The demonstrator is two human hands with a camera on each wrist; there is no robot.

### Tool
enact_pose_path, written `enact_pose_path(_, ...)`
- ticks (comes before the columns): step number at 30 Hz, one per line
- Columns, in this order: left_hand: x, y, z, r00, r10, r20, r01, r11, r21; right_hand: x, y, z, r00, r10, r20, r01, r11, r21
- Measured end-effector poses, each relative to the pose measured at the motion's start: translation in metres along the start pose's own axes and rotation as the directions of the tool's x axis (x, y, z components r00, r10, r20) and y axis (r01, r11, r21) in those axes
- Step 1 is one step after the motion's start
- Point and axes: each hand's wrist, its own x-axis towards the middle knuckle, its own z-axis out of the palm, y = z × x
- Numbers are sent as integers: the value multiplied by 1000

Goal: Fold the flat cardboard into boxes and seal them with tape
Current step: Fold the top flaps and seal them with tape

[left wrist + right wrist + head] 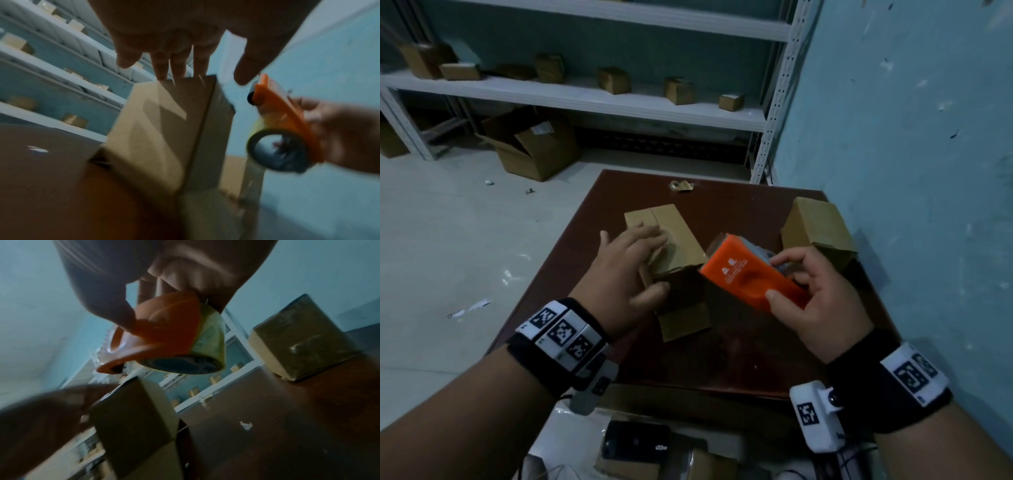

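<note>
The right hand grips the orange dispenser just beside the box, which the left hand steadies on the table with straight, spread fingers. Looks like the sealing step: next the tape must meet the flap seam. Motion blur hides the tape's end and whether the seam is taped already.

Right hand at top of frame, grip curled round orange tape dispenser, tape roll on its right end. Open cardboard box lower left, blurred. Taped box upper right, on dark brown table. Small white scrap on table.
</note>
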Motion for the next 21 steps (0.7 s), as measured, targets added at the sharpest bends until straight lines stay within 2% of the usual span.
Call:
enact_pose_path(2, -4, 7, -5, 989, 45, -140, -62, 990, -124, -3, -4, 4, 999, -45, 30, 45, 999, -19)
enact_pose_path(4, -5, 16, -9, 978, 30, -204, -76, 972, -221, -4, -6, 8, 996, -75, 58, 76, 997, -18)
enact_pose_path(8, -7, 23, -12, 996, -71, -49, 45, 909, -415, -5, -7, 14, 986, -117, 117, 114, 993, 28)
enact_pose_path(10, -9, 23, -11, 997, -80, -1, 72, 911, -405, -6, -7, 16, 981, -142, 133, 138, 990, 40)
enact_pose_path(13, -7, 22, -12, 998, -56, 3, 54, 941, -333, -7, -7, 18, 974, -180, 136, 178, 984, 32)
enact_pose_path(17, -5, 19, -12, 996, -87, -33, 70, 936, -345, -7, -8, 22, 968, -208, 143, 203, 978, 48)
enact_pose_path(21, -10, 25, -8, 994, -73, -80, 50, 964, -262, -9, -11, 28, 959, -229, 164, 220, 973, 70)
